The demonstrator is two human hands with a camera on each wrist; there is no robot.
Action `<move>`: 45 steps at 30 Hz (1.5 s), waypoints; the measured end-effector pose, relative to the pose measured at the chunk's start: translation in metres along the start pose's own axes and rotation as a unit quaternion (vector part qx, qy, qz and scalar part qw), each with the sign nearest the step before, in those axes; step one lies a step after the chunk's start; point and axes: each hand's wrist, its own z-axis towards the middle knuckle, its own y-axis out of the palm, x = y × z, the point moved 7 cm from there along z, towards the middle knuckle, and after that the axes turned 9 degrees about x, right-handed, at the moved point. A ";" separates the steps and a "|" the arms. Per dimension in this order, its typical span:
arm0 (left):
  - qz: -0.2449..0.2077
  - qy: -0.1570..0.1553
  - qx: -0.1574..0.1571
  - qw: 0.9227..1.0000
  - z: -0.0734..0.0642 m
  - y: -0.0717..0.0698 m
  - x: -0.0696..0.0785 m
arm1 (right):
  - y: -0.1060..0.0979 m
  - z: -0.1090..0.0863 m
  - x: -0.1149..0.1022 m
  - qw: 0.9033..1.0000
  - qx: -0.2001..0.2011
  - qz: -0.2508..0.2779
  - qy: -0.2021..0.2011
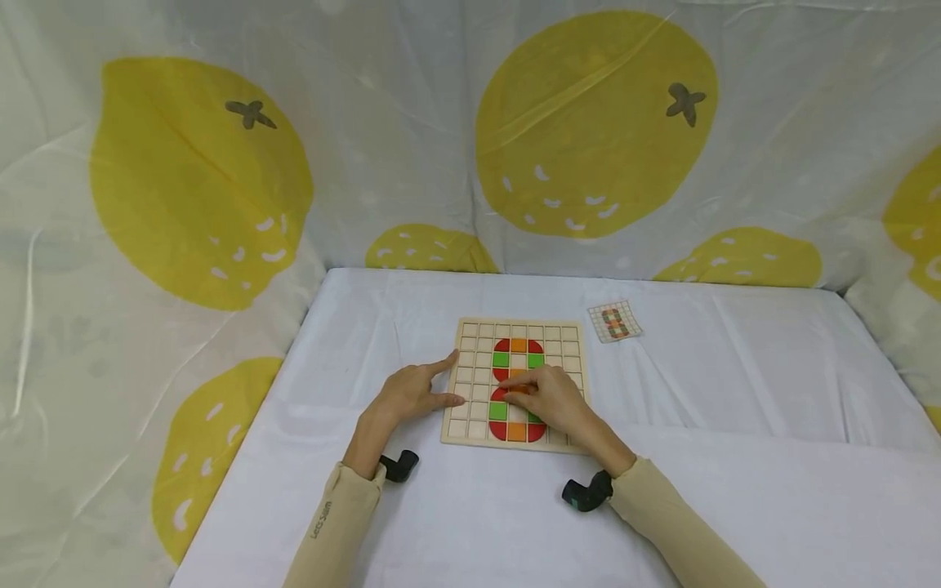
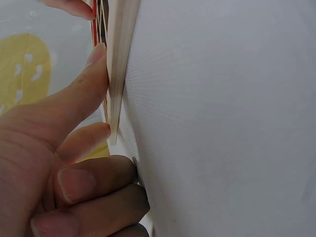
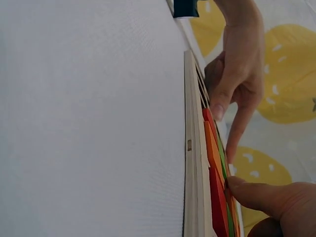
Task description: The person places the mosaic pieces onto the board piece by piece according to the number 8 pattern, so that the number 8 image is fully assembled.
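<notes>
A square wooden grid board [image 1: 470, 376] lies on the table, with red, orange and green tiles set in it in a figure-eight shape. My left hand [image 1: 410, 392] touches the board's left side with thumb and index finger spread apart. In the left wrist view, the left thumb [image 2: 81, 94] lies along the board's edge [image 2: 121, 59] while the other fingers curl beside it. My right hand [image 1: 555, 398] reaches over the pattern, thumb and index fingertip pinching at a red tile [image 1: 499, 394] with a rounded corner. The right hand hides part of the pattern's middle and right side.
A small printed card [image 1: 614, 322] with a similar figure-eight pattern lies behind the board to the right. Black devices [image 1: 400, 466] are worn at both wrists. White cloth [image 1: 706, 482] covers the table, and a lemon-print curtain [image 1: 412, 122] hangs behind it.
</notes>
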 end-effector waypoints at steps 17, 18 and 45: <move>-0.002 0.004 0.003 1.000 0.001 0.001 -0.005 | 0.001 -0.002 0.001 1.000 0.014 0.013 -0.004; -0.002 0.004 0.003 1.000 0.001 0.001 -0.005 | 0.001 -0.002 0.002 1.000 0.015 0.018 -0.004; 0.022 -0.012 0.048 0.999 -0.005 -0.019 -0.004 | -0.120 -0.034 0.046 0.994 0.053 -0.081 0.055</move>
